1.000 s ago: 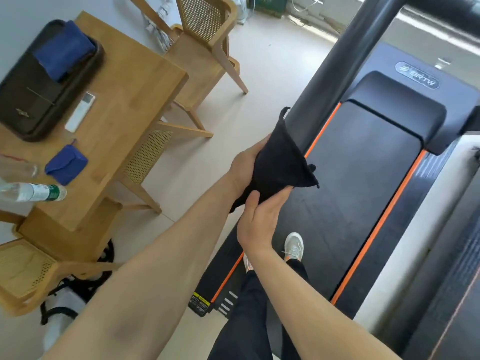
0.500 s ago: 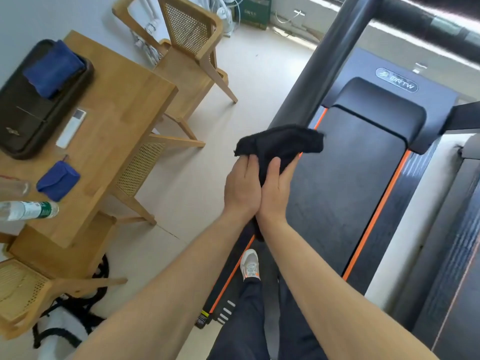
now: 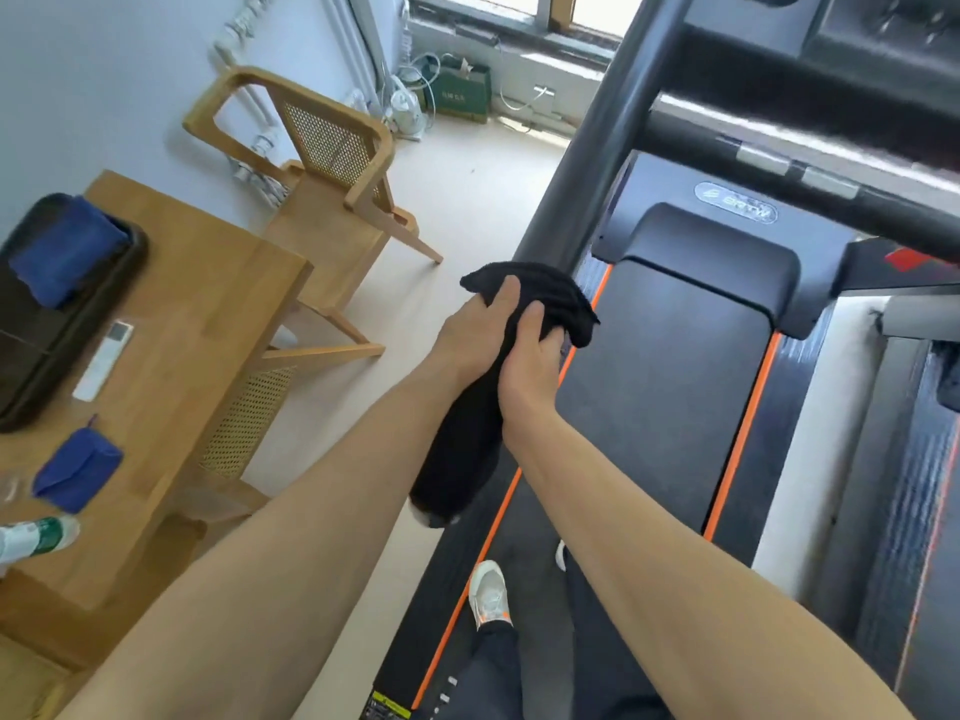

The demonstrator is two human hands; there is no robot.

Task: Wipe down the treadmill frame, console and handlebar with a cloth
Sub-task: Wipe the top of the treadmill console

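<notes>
A black cloth (image 3: pixel 563 298) is draped over the treadmill's left handlebar (image 3: pixel 592 163), a thick black tube running from the top of the view down to its free end (image 3: pixel 441 506). My left hand (image 3: pixel 470 337) grips the cloth and bar from the left side. Beside it, my right hand (image 3: pixel 530 374) curls round the cloth and bar from the right. The console (image 3: pixel 831 39) sits at the top right, above a cross handlebar (image 3: pixel 779 168). The belt (image 3: pixel 660 397), edged in orange, lies below.
A wooden table (image 3: pixel 197 324) at left carries a black tray (image 3: pixel 31 366) with a blue cloth, a remote (image 3: pixel 104 358), a blue pouch (image 3: pixel 78 475) and a bottle (image 3: pixel 36 537). A wooden chair (image 3: pixel 332 200) stands behind it. My shoe (image 3: pixel 488 595) is on the belt. Another treadmill (image 3: pixel 924 485) is at right.
The cloth, held loose between both hands in front of the bar, now lies over the left handlebar with both hands closed round it. The view has tilted up toward the console.
</notes>
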